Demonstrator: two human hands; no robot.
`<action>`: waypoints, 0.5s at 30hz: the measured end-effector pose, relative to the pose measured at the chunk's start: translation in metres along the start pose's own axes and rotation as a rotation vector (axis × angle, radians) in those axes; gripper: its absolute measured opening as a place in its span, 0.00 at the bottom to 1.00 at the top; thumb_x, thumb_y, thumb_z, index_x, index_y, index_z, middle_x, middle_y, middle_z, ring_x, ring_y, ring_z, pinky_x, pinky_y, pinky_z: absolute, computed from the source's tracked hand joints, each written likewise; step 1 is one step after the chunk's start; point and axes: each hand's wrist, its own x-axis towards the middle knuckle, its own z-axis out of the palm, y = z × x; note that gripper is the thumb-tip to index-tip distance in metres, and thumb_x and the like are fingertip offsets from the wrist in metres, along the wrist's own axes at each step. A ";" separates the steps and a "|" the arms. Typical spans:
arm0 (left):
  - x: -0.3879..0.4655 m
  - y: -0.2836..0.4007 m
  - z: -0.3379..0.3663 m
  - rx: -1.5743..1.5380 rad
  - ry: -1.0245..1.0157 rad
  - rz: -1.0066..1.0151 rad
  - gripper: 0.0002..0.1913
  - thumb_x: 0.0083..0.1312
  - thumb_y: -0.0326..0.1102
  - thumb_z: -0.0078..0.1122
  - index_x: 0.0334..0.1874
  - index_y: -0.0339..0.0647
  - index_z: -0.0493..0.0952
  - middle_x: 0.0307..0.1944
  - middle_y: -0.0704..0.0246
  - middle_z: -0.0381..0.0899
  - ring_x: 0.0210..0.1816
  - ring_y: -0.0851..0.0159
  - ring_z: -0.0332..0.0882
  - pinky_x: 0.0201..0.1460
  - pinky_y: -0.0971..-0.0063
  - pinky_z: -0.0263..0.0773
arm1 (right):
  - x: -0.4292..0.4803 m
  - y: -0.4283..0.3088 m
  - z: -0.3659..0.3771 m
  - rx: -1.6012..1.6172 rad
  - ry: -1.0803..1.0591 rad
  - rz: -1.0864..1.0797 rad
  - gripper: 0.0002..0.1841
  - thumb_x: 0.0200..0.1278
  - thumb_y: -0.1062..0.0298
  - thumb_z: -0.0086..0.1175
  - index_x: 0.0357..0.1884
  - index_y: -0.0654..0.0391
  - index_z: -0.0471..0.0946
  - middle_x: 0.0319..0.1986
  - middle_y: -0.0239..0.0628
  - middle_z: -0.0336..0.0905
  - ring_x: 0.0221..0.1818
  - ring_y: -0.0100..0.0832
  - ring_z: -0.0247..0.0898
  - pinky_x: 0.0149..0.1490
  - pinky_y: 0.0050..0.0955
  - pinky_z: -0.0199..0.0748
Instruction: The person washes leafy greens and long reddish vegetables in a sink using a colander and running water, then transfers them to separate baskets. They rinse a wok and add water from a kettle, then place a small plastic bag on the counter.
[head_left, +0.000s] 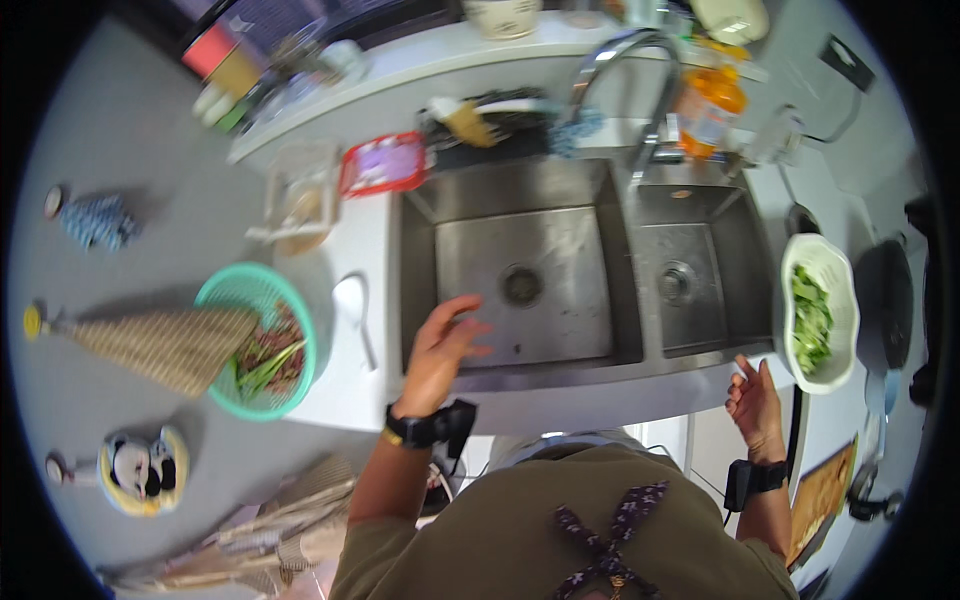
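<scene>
Empty and with its fingers apart, my left hand (442, 352) hovers over the front left corner of the large steel sink basin (525, 232). My right hand (752, 401) is held before the counter's front edge, by the small basin (682, 277), its fingers loosely curled around nothing. Close to its right stands a white plastic basket (844, 315) with chopped green vegetables (811, 319). On the left part of the counter a green mesh basket (309, 330) holds green stalks and reddish-brown pieces. A white spoon (349, 300) lies between that basket and the sink.
A curved chrome faucet (667, 67) rises behind the basins, beside an orange bottle (709, 109). A red tray (382, 163) and a clear container (304, 187) are at the back left. A checked cloth (165, 341) hangs over the green basket; a dark pan (883, 300) is far right.
</scene>
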 end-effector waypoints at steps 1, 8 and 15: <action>-0.003 0.002 -0.005 0.008 -0.021 0.013 0.16 0.70 0.30 0.48 0.59 0.37 0.69 0.55 0.65 0.71 0.50 0.65 0.76 0.44 0.73 0.78 | 0.000 -0.001 0.031 -0.077 -0.143 -0.051 0.24 0.70 0.45 0.45 0.55 0.55 0.73 0.28 0.29 0.78 0.24 0.20 0.70 0.28 0.20 0.70; -0.052 0.014 -0.072 0.052 0.169 0.149 0.16 0.69 0.25 0.47 0.58 0.36 0.70 0.53 0.65 0.73 0.48 0.68 0.76 0.42 0.75 0.78 | 0.012 -0.040 0.196 -0.205 -0.825 -0.209 0.26 0.68 0.55 0.50 0.63 0.61 0.66 0.38 0.37 0.77 0.37 0.29 0.75 0.43 0.29 0.75; -0.154 -0.016 -0.219 0.265 1.251 0.288 0.26 0.63 0.32 0.63 0.62 0.44 0.64 0.53 0.68 0.67 0.46 0.70 0.65 0.50 0.75 0.65 | 0.072 0.057 0.309 -0.850 -0.770 -0.338 0.18 0.66 0.68 0.54 0.57 0.57 0.73 0.38 0.29 0.79 0.41 0.20 0.73 0.48 0.20 0.70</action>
